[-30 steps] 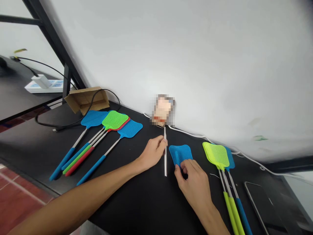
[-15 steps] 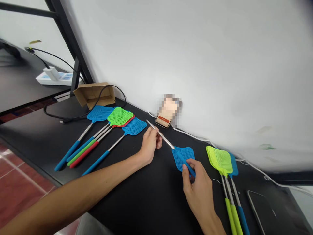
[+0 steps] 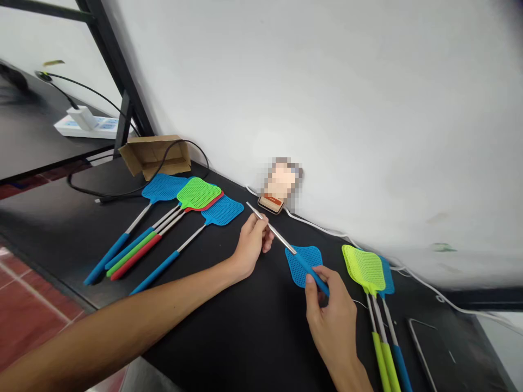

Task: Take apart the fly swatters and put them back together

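Observation:
Between my two hands slants a fly swatter handle, a thin silver metal rod (image 3: 281, 238) with a blue grip (image 3: 311, 272). My left hand (image 3: 252, 242) is closed around the rod near its bare far tip. The blue grip is pinched by the thumb and fingers of my right hand (image 3: 333, 310). Under the grip, a loose blue mesh swatter head (image 3: 297, 269) lies on the black table (image 3: 229, 332). Left of my hands are several whole swatters, among them a green one (image 3: 199, 193) on top of a red one and a blue one (image 3: 223, 210) at the near end.
At right lie yellow-green swatters (image 3: 363, 270) over a blue one, beside a dark phone (image 3: 437, 348). A lit phone (image 3: 272, 203), partly pixelated, leans on the wall. An open cardboard box (image 3: 155, 155), a black cable (image 3: 122, 195) and a power strip (image 3: 102, 128) are at left.
The rod has shifted slightly right and towards me, and its metal now visibly meets the blue grip over the mesh head. Both hands keep their hold. The camera view has shifted a little.

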A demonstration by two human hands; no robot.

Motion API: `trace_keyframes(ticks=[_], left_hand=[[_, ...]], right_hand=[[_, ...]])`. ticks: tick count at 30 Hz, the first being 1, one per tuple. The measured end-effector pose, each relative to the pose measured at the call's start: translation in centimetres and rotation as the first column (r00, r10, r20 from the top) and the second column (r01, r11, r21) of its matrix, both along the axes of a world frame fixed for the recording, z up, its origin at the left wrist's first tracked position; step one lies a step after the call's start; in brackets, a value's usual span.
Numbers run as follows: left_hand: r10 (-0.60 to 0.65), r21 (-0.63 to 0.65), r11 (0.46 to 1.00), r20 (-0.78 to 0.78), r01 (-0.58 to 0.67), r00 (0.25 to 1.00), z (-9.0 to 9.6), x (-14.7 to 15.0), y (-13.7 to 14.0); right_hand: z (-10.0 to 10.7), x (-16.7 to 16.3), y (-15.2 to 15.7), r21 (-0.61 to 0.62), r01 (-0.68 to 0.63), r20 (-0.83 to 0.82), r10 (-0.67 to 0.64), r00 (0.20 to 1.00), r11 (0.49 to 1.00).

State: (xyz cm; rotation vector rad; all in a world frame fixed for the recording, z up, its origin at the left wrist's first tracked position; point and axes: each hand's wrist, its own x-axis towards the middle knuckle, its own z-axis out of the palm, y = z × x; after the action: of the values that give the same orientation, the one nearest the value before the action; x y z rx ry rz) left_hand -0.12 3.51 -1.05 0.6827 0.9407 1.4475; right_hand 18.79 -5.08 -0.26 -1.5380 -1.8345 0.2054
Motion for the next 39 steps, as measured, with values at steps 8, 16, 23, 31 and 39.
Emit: trace_keyframes(ticks=[8,16,23,31,39], left_hand=[[-0.043,0.050,0.998,-0.060,0.046,0.997,0.2,0.2,-0.4],[-0.234,0.124,0.962,-0.073,0.242,0.969,0.5,0.4,-1.1],[-0.285,0.126,0.949,-0.036,0.288,0.958,0.6,0.0,-1.0],[-0.414,0.184,0.887,-0.087,0.423,0.906,-0.1,0.1,-1.0],[-0.440,0.228,0.859,-0.129,0.458,0.889,0.1,0.0,-1.1]], right_hand=[[-0.1,-0.2,-0.1,0.038,-0.016,0.001,0.016,1.000,0.999],[-0.3,-0.4,0.0,0.097,-0.028,0.011,0.027,1.000,0.995],[-0.5,0.0,0.1,0.298,-0.146,0.206,0.086,0.975,0.943],[-0.2,-0.1,0.1,0.349,-0.196,0.269,0.102,0.958,0.916],[0.0,-0.3,-0.8,0.034,-0.105,-0.068,0.107,0.992,0.994]])
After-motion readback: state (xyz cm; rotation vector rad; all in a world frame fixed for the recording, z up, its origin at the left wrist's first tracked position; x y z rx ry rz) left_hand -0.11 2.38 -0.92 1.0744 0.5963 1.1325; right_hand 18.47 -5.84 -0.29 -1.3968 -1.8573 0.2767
